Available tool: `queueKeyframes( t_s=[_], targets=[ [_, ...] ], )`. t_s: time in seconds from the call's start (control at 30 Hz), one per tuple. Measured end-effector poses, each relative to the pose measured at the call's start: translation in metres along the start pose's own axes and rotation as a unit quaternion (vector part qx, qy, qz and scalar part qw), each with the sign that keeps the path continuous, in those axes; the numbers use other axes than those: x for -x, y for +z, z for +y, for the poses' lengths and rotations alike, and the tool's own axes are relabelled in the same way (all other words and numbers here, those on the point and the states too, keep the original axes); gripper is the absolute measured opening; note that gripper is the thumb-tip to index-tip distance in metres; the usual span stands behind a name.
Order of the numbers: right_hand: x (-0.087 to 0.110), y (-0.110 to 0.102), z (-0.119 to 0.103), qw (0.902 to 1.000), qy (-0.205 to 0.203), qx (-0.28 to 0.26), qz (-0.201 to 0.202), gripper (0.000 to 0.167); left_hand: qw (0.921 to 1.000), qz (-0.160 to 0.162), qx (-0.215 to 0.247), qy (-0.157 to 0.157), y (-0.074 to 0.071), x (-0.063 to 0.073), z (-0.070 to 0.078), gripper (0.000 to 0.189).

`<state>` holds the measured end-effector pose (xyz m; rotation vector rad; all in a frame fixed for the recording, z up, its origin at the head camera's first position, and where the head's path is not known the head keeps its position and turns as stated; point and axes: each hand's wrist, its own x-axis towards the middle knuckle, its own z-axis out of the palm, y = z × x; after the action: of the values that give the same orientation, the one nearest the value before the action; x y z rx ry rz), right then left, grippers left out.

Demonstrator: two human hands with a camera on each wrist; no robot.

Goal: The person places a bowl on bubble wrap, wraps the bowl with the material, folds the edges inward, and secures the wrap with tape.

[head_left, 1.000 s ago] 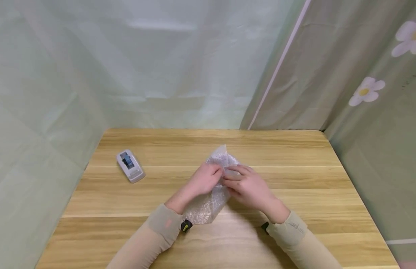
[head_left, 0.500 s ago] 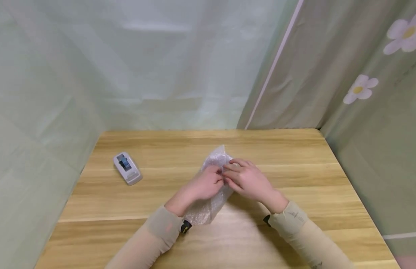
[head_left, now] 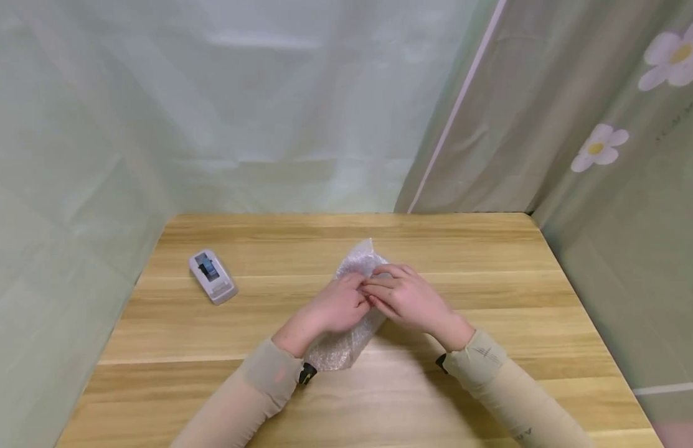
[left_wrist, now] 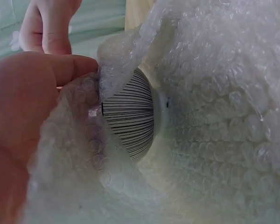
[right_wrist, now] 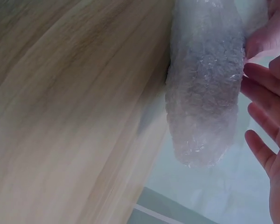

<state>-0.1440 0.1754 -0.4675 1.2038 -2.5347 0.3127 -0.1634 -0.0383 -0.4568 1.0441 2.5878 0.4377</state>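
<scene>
On the table lies a bundle of bubble wrap (head_left: 340, 348), its pointed flap reaching away from me. Inside its open fold, the left wrist view shows a white, bowl-like rounded thing with fine black lines (left_wrist: 130, 114); most of it is hidden. My left hand (head_left: 337, 305) pinches the edge of the wrap over the top of the bundle. From the right side, my right hand (head_left: 413, 298) touches the same spot with nearly straight, spread fingers (right_wrist: 266, 95), the fingertips meeting the left hand.
A white-grey tape dispenser (head_left: 213, 276) with a dark blue middle sits at the left of the wooden table (head_left: 492, 267). Pale green curtains (head_left: 279, 112) hang behind and at both sides, close to the table's edges.
My right hand has shifted slightly left, its fingers now over the left hand's fingertips. The wrap's right side has been folded inward. The tape dispenser stays where it lay.
</scene>
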Motion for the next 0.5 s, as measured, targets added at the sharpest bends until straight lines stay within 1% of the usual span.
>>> queueKeyframes(
  t_s=[0.17, 0.23, 0.37, 0.43, 0.5],
  targets=[
    [0.0025, 0.0022, 0.0019, 0.9997, 0.007, 0.01, -0.022, 0.03, 0.9999, -0.013, 0.005, 0.0, -0.0016, 0.0005, 0.0, 0.051],
    [0.0026, 0.0019, 0.0026, 0.9991, 0.018, 0.018, -0.034, 0.03, 0.9999, -0.015, 0.007, 0.002, -0.002, 0.0003, -0.0011, 0.05],
    [0.0023, 0.0008, 0.0049, 0.9968, 0.039, 0.043, -0.054, 0.026, 0.9998, -0.014, 0.005, 0.01, -0.0029, 0.0005, -0.0042, 0.047],
    [0.0024, 0.0006, 0.0056, 0.9965, 0.037, 0.049, -0.057, 0.025, 0.9998, -0.012, 0.002, 0.018, -0.0028, 0.0009, -0.0057, 0.047],
    [0.0032, 0.0017, 0.0055, 0.9969, 0.025, 0.052, -0.054, 0.026, 0.9996, -0.012, 0.002, 0.024, -0.0028, 0.0019, -0.0063, 0.046]
  ],
)
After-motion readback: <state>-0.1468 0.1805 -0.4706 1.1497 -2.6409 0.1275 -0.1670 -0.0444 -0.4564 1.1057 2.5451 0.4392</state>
